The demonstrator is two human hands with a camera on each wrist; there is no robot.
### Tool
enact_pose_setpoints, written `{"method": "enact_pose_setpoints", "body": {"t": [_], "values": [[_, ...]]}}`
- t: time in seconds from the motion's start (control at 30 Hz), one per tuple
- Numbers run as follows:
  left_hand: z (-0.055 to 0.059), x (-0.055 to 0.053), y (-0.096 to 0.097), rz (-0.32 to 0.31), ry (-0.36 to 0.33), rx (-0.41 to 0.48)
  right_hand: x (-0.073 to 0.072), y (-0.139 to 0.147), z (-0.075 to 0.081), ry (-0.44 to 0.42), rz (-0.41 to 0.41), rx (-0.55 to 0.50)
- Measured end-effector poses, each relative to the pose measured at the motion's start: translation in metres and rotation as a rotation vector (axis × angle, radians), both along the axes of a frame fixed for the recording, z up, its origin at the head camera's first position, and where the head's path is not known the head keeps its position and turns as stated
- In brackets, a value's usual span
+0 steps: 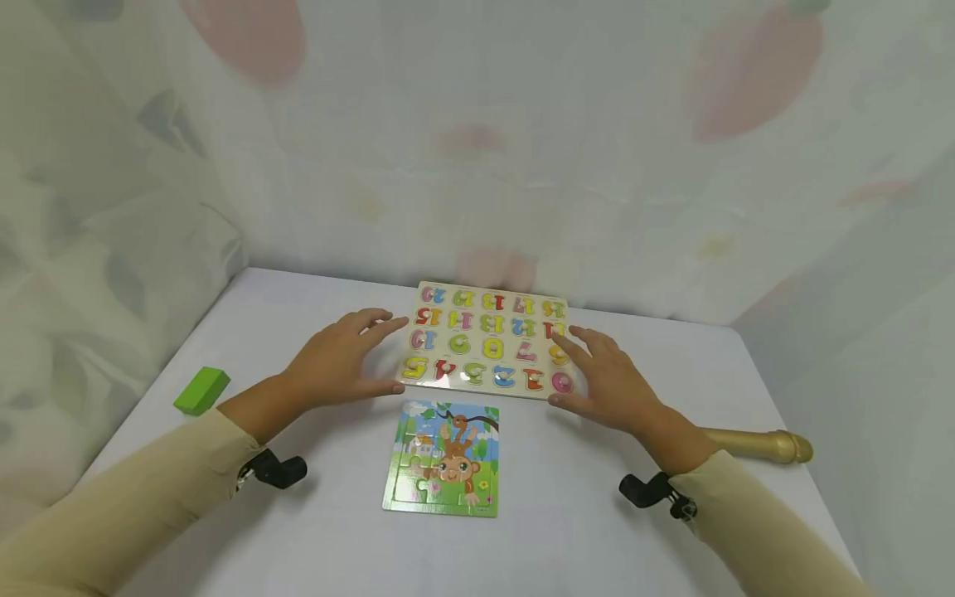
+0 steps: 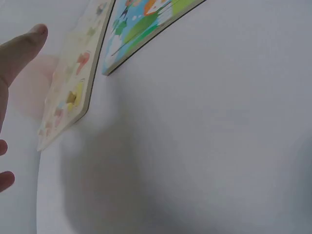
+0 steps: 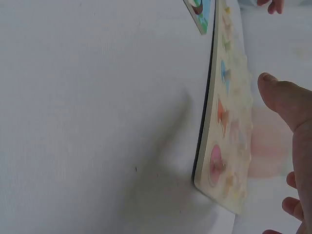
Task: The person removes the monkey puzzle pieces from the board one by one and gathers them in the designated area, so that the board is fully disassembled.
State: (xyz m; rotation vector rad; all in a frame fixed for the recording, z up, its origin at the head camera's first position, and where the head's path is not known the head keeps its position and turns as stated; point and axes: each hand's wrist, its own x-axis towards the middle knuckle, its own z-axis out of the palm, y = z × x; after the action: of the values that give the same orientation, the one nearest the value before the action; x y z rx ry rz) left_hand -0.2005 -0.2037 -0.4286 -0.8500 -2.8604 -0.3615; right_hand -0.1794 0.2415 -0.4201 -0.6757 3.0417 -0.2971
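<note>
A wooden number puzzle board (image 1: 477,336) with colourful knobbed numbers lies at the back of the white table, its numbers upside down in the head view. My left hand (image 1: 345,358) hovers at the board's left edge, thumb and fingers spread. Over the right edge, my right hand (image 1: 610,377) is held the same way, fingers loosely extended. Neither hand grips anything; in the wrist views both thumbs stand apart from the board (image 2: 73,85). Just in front of it lies a square jigsaw puzzle (image 1: 443,460) with a monkey picture, between the two forearms.
A green block (image 1: 202,390) sits near the table's left edge. To the right, a gold-coloured stick (image 1: 761,445) with a rounded end lies partly behind the right wrist. Patterned white cloth (image 1: 477,166) stands behind the table and along its sides.
</note>
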Motion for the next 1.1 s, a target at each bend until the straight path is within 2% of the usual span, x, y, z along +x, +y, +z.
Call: {"method": "enact_pose_setpoints", "body": {"t": [0.17,0.33,0.47,0.6,0.77,0.93,1.1], "values": [[-0.006,0.012,0.0,0.003,0.027,0.052,0.003,-0.013,-0.003,-0.034,0.028,-0.067],[-0.012,0.024,0.002,-0.009,0.02,0.103,0.004,-0.024,-0.009,-0.031,0.098,-0.144],[-0.015,0.032,0.003,-0.014,-0.031,0.118,0.004,-0.033,-0.013,-0.035,0.133,-0.17],[-0.019,0.042,0.005,-0.015,-0.098,0.125,0.004,-0.041,-0.016,-0.069,0.134,-0.177],[-0.026,0.061,0.01,0.001,-0.13,0.175,0.005,-0.052,-0.021,-0.096,0.156,-0.215],[-0.036,0.081,0.016,0.008,-0.155,0.22,0.005,-0.066,-0.024,-0.108,0.241,-0.273],[-0.043,0.1,0.02,-0.002,-0.166,0.234,0.004,-0.084,-0.029,-0.176,0.305,-0.305]]}}
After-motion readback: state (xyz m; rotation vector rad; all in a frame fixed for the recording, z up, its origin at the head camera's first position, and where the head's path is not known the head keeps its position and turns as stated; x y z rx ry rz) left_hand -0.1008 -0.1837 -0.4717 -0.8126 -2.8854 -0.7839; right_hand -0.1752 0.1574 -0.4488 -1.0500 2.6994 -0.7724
